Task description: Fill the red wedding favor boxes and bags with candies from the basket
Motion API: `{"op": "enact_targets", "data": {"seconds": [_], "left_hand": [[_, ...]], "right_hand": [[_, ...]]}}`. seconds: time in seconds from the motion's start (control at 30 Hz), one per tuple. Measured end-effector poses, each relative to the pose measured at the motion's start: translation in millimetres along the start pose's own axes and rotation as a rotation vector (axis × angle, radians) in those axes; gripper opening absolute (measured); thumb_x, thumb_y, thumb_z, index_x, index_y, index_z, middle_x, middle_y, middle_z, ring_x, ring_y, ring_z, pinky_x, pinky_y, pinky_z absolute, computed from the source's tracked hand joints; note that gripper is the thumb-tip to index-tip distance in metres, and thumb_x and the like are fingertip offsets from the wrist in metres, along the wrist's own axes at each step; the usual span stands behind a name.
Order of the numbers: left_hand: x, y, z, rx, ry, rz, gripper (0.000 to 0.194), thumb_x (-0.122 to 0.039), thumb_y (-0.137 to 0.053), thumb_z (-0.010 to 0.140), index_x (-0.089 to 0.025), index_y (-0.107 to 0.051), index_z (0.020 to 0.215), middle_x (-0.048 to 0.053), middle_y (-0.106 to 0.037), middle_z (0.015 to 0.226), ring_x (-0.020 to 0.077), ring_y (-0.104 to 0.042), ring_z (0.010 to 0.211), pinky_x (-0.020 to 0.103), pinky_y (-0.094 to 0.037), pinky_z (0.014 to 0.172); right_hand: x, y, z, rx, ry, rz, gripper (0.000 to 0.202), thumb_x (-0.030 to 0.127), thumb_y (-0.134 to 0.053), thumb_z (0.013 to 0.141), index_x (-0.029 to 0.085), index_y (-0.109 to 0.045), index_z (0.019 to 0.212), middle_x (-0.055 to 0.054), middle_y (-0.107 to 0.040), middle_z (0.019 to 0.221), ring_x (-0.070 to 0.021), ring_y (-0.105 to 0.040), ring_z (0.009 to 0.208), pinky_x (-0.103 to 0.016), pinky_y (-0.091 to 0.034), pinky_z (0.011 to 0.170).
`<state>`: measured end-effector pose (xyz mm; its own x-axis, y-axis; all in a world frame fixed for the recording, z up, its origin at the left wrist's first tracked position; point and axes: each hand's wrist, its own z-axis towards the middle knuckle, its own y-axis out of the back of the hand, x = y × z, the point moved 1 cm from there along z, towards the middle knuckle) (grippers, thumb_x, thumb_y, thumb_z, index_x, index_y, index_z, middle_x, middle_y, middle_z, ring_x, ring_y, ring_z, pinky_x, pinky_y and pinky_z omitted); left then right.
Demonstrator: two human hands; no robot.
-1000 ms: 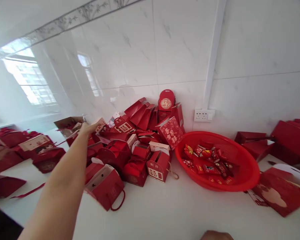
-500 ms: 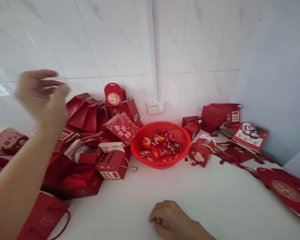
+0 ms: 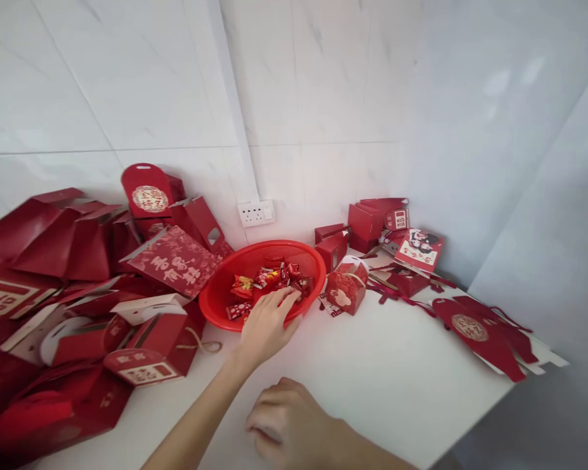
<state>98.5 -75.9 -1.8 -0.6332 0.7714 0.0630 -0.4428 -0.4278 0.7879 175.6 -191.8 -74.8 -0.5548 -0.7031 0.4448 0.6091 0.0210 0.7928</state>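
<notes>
My left hand (image 3: 266, 328) reaches over the near rim of a red plastic basket (image 3: 208, 295), back of the hand up. Its fingers are stretched out and slightly apart, and the fingertips hover over or touch wrapped candies (image 3: 268, 277) inside; which of the two I cannot tell. No candy shows in its grip. Just nearer to me, my right hand (image 3: 289, 421) rests low over the white table with its fingers curled in, and nothing shows in it. Left of the basket stands a red gift box (image 3: 153, 347) with a twine handle.
Red paper bags and boxes (image 3: 71, 245) are heaped along the left. A small round-topped box (image 3: 347, 287) stands right of the basket, with more boxes (image 3: 367, 225) behind. A flattened red box (image 3: 480, 329) lies near the table's right edge. A wall socket (image 3: 256, 213) is behind.
My left hand has come down from the raised upper left to the basket. My right hand stays curled over the table. The view has turned to the right.
</notes>
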Motion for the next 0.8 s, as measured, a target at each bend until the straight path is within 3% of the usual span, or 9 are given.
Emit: {"op": "enact_targets", "data": {"seconds": [0.2, 0.4, 0.5, 0.6, 0.7, 0.8], "left_hand": [[-24, -14.7, -16, -0.311, -0.044, 0.051, 0.027, -0.015, -0.056, 0.090, -0.017, -0.068, 0.114, 0.010, -0.076, 0.106, 0.0244, -0.069, 0.092, 0.039, -0.048, 0.090], [-39, -44.7, -41, -0.404, -0.018, 0.070, 0.031, -0.010, -0.056, 0.081, -0.022, -0.072, 0.105, 0.014, -0.069, 0.130, 0.0277, -0.063, 0.115, 0.044, -0.038, 0.105], [-38, -45.4, -42, -0.389, -0.008, 0.076, 0.032, -0.009, -0.057, 0.080, -0.023, -0.071, 0.105, 0.013, -0.070, 0.128, 0.0258, -0.062, 0.115, 0.042, -0.038, 0.105], [-38, -41.2, -41, -0.388, -0.032, 0.067, 0.028, -0.011, -0.058, 0.081, -0.023, -0.071, 0.103, 0.014, -0.070, 0.127, 0.0260, -0.062, 0.117, 0.041, -0.038, 0.105], [-38, -40.4, -41, -0.382, -0.026, 0.037, 0.024, -0.011, -0.058, 0.081, -0.021, -0.071, 0.098, 0.015, -0.069, 0.129, 0.0266, -0.061, 0.118, 0.042, -0.037, 0.107], [-39, -43.1, -42, -0.377, -0.025, 0.021, 0.023, -0.009, -0.058, 0.080, -0.020, -0.072, 0.095, 0.016, -0.069, 0.129, 0.0269, -0.061, 0.118, 0.043, -0.037, 0.108]], "right_hand": [[4, -5, -2, -0.172, 0.039, 0.060, 0.011, 0.022, -0.059, 0.088, 0.022, -0.061, 0.077, 0.001, -0.072, 0.076, -0.0133, -0.065, 0.071, -0.025, -0.049, 0.082], [13, 18, 0, -0.516, 0.126, 0.218, 0.013, 0.029, -0.055, 0.092, 0.021, -0.066, 0.090, 0.000, -0.070, 0.068, -0.0137, -0.064, 0.062, -0.025, -0.054, 0.070], [14, 50, -3, -0.601, 0.127, 0.241, 0.013, 0.023, -0.056, 0.093, 0.020, -0.067, 0.101, -0.002, -0.072, 0.074, -0.0141, -0.066, 0.065, -0.026, -0.056, 0.069], [-2, 97, -14, -0.684, 0.038, 0.146, 0.019, 0.016, -0.054, 0.094, 0.021, -0.068, 0.107, -0.004, -0.075, 0.087, -0.0139, -0.069, 0.072, -0.025, -0.057, 0.069], [-42, 154, -27, -0.789, -0.139, -0.034, 0.015, 0.023, -0.057, 0.094, 0.022, -0.071, 0.101, -0.006, -0.076, 0.093, -0.0174, -0.071, 0.079, -0.029, -0.058, 0.072], [-97, 211, -34, -0.835, -0.524, -0.154, 0.020, 0.031, -0.056, 0.091, 0.020, -0.070, 0.100, -0.008, -0.077, 0.100, -0.0204, -0.073, 0.083, -0.034, -0.060, 0.077]]}}
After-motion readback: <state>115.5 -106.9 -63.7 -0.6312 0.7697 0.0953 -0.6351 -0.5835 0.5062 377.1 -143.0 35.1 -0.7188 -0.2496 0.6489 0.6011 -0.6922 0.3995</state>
